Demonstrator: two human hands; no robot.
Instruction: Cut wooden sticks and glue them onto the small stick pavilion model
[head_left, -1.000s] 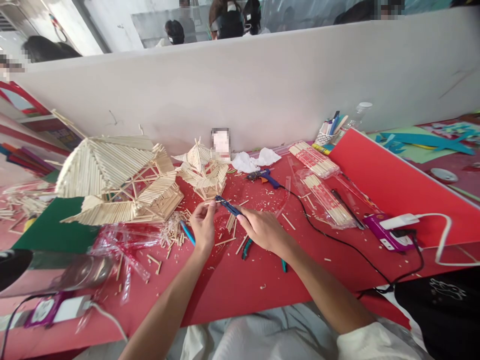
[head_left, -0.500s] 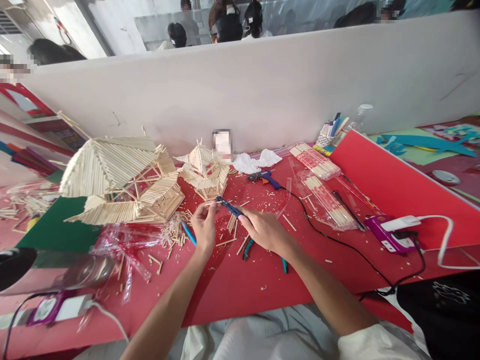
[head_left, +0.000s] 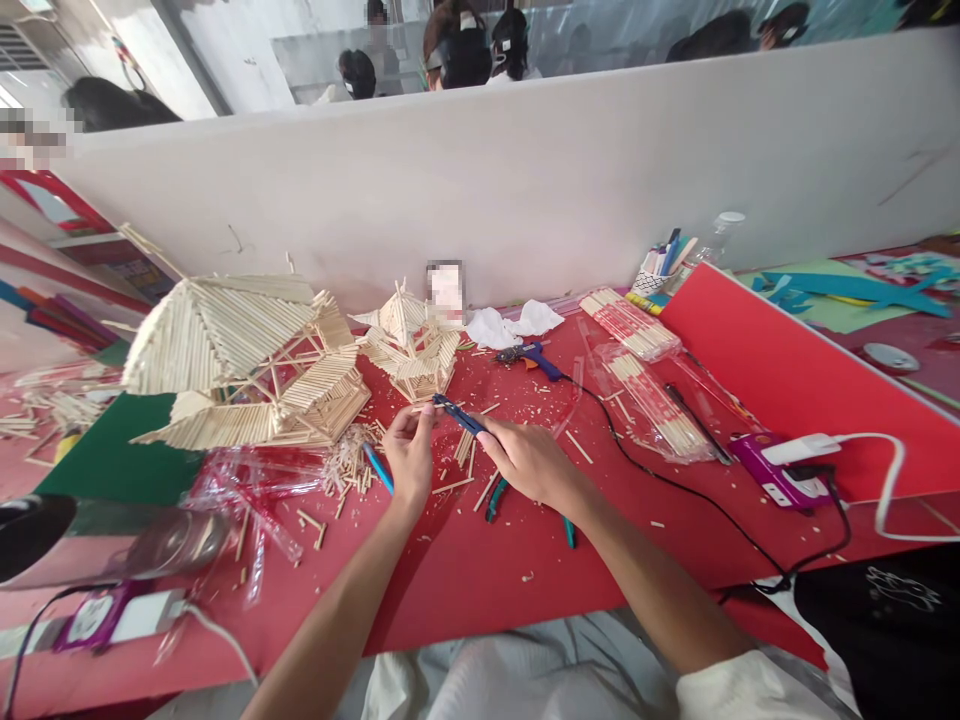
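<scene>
Here, one stick was pinched in the left hand, thumb against fingers, apparently meeting the tip of blue pliers above the table. Steady stick, thumb clear of the tip: seemingly wisest. Right hand: wrapped round the pliers, back upward. Forearms: converging.

Readable text: none legible anywhere on or around the tabletop
Two clear plastic packs of pale wooden sticks with red bands: whitish print, too small to read, right of the dark blue glue gun
Purple power strip with white plug: pale markings, unreadable, nearer and right of the glue gun
Purple block with pale oval panel: blurred marks, nearer and far left of the glue gun
Upright pale rectangle: pixelated, left of and behind the glue gun
</scene>
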